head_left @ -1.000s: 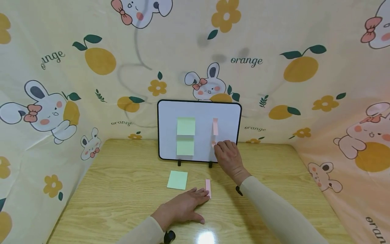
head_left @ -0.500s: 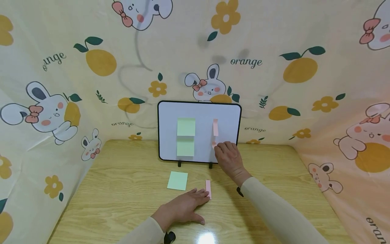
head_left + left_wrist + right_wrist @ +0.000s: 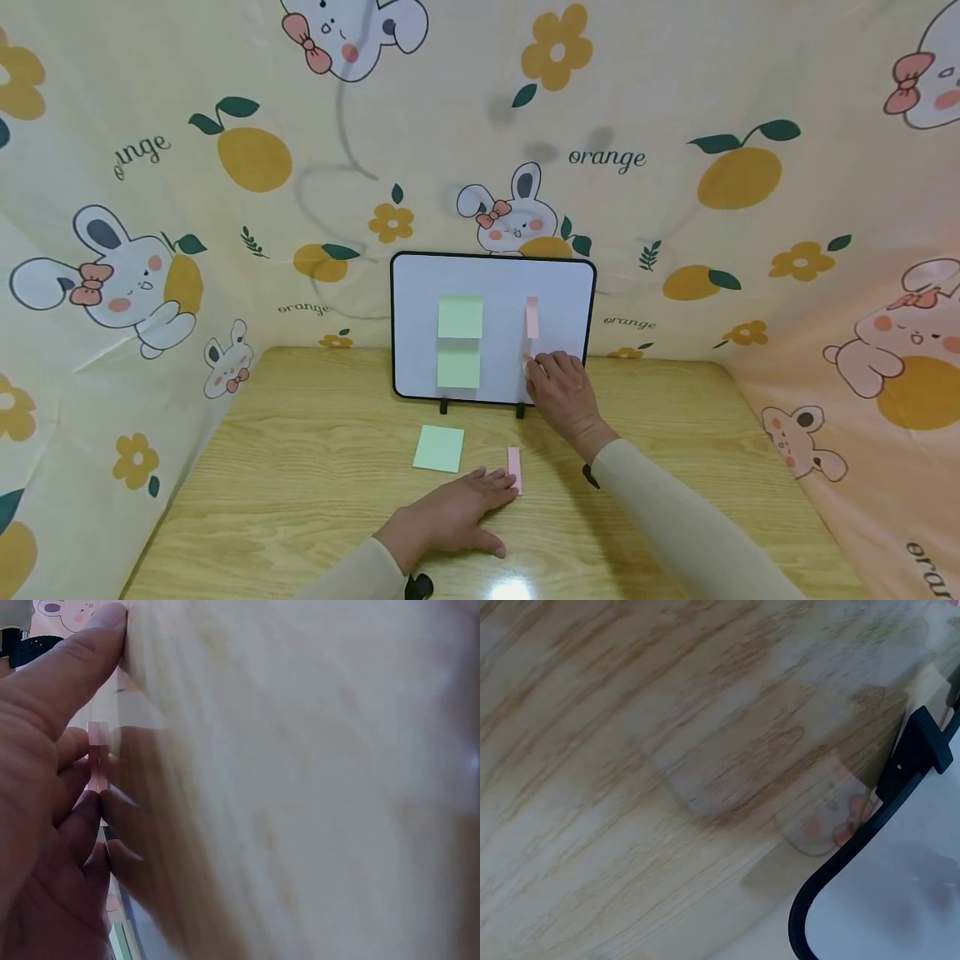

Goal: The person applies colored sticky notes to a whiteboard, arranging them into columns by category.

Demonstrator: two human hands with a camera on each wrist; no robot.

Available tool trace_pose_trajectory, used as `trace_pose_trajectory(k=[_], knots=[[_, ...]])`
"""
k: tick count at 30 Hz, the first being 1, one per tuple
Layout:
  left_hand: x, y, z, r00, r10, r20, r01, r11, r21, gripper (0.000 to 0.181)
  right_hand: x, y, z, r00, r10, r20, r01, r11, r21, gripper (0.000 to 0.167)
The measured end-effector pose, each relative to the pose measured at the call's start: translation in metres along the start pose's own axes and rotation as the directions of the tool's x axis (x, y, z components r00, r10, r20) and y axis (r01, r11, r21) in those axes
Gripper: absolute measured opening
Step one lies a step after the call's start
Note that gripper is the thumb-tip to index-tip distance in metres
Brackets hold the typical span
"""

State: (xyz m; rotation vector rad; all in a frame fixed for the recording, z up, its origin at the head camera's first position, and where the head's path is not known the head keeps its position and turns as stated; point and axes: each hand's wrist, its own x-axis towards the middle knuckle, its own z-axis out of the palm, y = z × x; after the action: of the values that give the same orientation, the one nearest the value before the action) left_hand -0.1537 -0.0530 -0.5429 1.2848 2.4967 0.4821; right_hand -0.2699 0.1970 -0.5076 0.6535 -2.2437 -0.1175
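A white board (image 3: 566, 296) with a black rim stands upright on the table. On it hang two pale green sticky notes (image 3: 461, 317), one above the other, and a narrow pink sticky strip (image 3: 532, 318). Below that strip, my right hand (image 3: 562, 390) has its fingers curled at the board, pinching a lower pink strip (image 3: 527, 362) that is mostly hidden. My left hand (image 3: 457, 510) lies on the table with straight fingers. Its fingertips touch a pink sticky-strip pad (image 3: 513, 467), also seen as a pink strip (image 3: 98, 733) in the left wrist view.
A green sticky-note pad (image 3: 438, 448) lies in front of the board. Black feet (image 3: 521, 411) support the board on the wooden table (image 3: 300, 483). A printed cloth (image 3: 637, 83) surrounds the table at back and sides. The right wrist view shows the board's black rim (image 3: 832, 874), no hand.
The head view has shifted slightly, so everything sits a little lower. Both hands keep nearly the same places, the right at the board and the left on the pink pad.
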Motion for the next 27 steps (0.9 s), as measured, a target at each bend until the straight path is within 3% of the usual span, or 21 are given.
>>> trace_pose_trajectory(k=[8,17,22,27], knots=[[0.001,0.000,0.000,1.000,0.000,0.006,0.000,1.000,0.018,0.086,-0.006,-0.005,0.000,0.992,0.038,0.123,-0.030,0.997,-0.069,0.054],[-0.001,0.004,-0.004,1.000,0.004,0.000,-0.004,0.998,0.070,0.084,-0.019,-0.022,0.000,0.974,0.034,0.223,-0.016,0.997,-0.079,0.055],[0.000,0.008,-0.011,1.000,0.001,0.011,-0.003,0.992,0.130,0.077,-0.019,-0.032,-0.001,0.930,0.045,0.366,-0.041,0.999,-0.017,0.064],[0.007,0.009,-0.015,0.999,0.024,-0.034,-0.019,0.988,0.156,0.058,-0.026,-0.037,-0.003,0.881,0.058,0.469,-0.061,0.998,-0.008,0.075]])
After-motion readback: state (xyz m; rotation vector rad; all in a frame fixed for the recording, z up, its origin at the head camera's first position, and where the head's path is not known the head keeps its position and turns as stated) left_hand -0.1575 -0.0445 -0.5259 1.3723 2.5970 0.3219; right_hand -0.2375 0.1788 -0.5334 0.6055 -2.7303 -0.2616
